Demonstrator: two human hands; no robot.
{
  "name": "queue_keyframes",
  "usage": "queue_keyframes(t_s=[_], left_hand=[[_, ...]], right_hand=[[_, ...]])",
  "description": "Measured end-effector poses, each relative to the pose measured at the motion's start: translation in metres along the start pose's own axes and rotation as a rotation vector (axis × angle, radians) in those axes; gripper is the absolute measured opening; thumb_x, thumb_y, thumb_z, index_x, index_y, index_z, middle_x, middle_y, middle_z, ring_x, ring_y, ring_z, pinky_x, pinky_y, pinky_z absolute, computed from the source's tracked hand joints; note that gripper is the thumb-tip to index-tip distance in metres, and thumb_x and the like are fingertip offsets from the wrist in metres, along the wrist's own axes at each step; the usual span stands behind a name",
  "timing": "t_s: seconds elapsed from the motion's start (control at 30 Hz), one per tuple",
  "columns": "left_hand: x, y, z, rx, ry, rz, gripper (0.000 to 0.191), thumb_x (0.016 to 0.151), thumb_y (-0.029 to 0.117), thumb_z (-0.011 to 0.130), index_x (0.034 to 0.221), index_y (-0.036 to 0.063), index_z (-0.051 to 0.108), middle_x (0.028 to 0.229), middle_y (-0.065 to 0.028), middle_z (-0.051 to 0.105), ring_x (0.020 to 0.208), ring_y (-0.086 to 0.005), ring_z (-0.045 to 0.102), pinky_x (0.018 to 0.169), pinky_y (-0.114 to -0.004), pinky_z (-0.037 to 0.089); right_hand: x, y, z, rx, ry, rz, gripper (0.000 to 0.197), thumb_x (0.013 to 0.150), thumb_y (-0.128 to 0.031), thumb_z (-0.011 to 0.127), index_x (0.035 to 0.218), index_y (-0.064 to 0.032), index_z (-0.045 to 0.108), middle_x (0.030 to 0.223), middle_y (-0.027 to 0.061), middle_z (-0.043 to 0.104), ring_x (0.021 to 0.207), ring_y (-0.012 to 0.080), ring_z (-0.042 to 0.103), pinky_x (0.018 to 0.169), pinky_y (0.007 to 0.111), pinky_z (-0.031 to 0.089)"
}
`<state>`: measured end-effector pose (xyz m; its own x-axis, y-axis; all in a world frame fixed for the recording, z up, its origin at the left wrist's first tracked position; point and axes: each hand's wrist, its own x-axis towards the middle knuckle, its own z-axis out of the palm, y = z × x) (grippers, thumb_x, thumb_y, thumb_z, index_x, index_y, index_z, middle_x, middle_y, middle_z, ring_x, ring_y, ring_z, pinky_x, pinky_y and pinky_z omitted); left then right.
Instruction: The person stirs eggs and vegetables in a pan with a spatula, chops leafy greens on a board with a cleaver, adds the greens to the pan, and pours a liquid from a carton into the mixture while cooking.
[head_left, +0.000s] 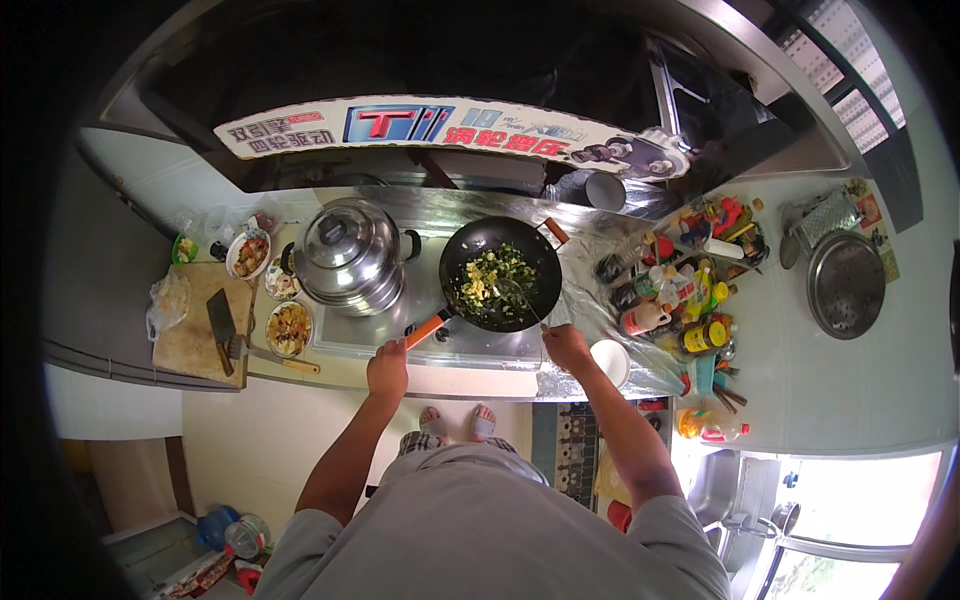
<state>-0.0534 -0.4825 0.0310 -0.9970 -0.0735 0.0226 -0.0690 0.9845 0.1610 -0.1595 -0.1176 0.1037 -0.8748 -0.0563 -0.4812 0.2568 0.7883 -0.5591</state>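
Observation:
My left hand (388, 369) grips the orange handle (426, 332) of a dark wok (553, 281) on the gas hob. Inside the wok lie chopped greens (517, 262) mixed with yellow pieces that look like scrambled egg (477, 280). My right hand (567, 347) is closed around the handle of a metal spatula or ladle (531, 307), whose head rests among the food. Beside my right wrist sits a white bowl (611, 363), partly hidden by the forearm. A lidded steel steamer pot (349, 255) stands left of the wok.
Dishes of food, including a bowl (289, 329), stand left of the steamer. A cleaver (221, 315) lies on a wooden chopping board (180, 349); a wooden-handled tool (300, 365) is beside it. Sauce bottles (645, 319) crowd the right side. A range hood (450, 52) overhangs the hob.

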Motion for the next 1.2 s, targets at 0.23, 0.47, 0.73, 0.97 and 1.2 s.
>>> queue_keyframes(t_s=[0.23, 0.47, 0.73, 0.97, 1.2], left_hand=[[-0.002, -0.003, 0.0, 0.012, -0.011, -0.019, 0.034, 0.088, 0.011, 0.056, 0.122, 0.0106, 0.058, 0.102, -0.0066, 0.063, 0.093, -0.025, 0.065, 0.073, -0.038, 0.056], [0.007, 0.006, -0.001, -0.011, 0.024, 0.022, 0.034, 0.088, 0.012, 0.056, 0.122, 0.0109, 0.059, 0.102, -0.0059, 0.063, 0.094, -0.025, 0.065, 0.073, -0.038, 0.056], [-0.005, -0.008, 0.005, 0.035, -0.036, -0.034, 0.036, 0.088, 0.012, 0.056, 0.124, 0.0113, 0.059, 0.101, -0.0055, 0.062, 0.093, -0.0241, 0.065, 0.073, -0.037, 0.056], [0.0, -0.002, -0.003, -0.003, 0.002, -0.014, 0.035, 0.088, 0.011, 0.057, 0.123, 0.0105, 0.061, 0.099, -0.0058, 0.063, 0.092, -0.0244, 0.065, 0.073, -0.037, 0.057], [-0.001, -0.002, -0.004, -0.075, 0.0, -0.038, 0.033, 0.087, 0.008, 0.056, 0.119, 0.0089, 0.063, 0.1, -0.0082, 0.063, 0.095, -0.0273, 0.065, 0.075, -0.039, 0.056]], right_hand=[[-0.004, 0.0, 0.013, -0.422, 0.061, -0.087, 0.029, 0.094, -0.027, 0.053, 0.109, -0.0068, 0.068, 0.102, 0.0243, 0.069, 0.097, 0.0438, 0.065, 0.086, 0.05, 0.053], [0.042, 0.03, 0.03, -0.294, 0.359, -0.038, 0.031, 0.092, -0.026, 0.053, 0.099, -0.0004, 0.068, 0.095, 0.0279, 0.068, 0.095, 0.044, 0.066, 0.082, 0.051, 0.053], [0.0, -0.012, 0.075, -0.04, 0.133, -0.146, 0.035, 0.093, -0.035, 0.054, 0.091, -0.0035, 0.07, 0.081, 0.0248, 0.067, 0.081, 0.0435, 0.066, 0.07, 0.048, 0.051], [0.028, -0.007, 0.058, -0.07, 0.282, -0.225, 0.034, 0.093, -0.032, 0.053, 0.088, -0.0027, 0.069, 0.086, 0.0269, 0.065, 0.085, 0.0464, 0.063, 0.072, 0.052, 0.05], [0.041, 0.001, 0.047, -0.293, 0.219, -0.099, 0.029, 0.095, -0.028, 0.048, 0.1, -0.0074, 0.068, 0.093, 0.0267, 0.068, 0.09, 0.0472, 0.065, 0.08, 0.053, 0.053]])
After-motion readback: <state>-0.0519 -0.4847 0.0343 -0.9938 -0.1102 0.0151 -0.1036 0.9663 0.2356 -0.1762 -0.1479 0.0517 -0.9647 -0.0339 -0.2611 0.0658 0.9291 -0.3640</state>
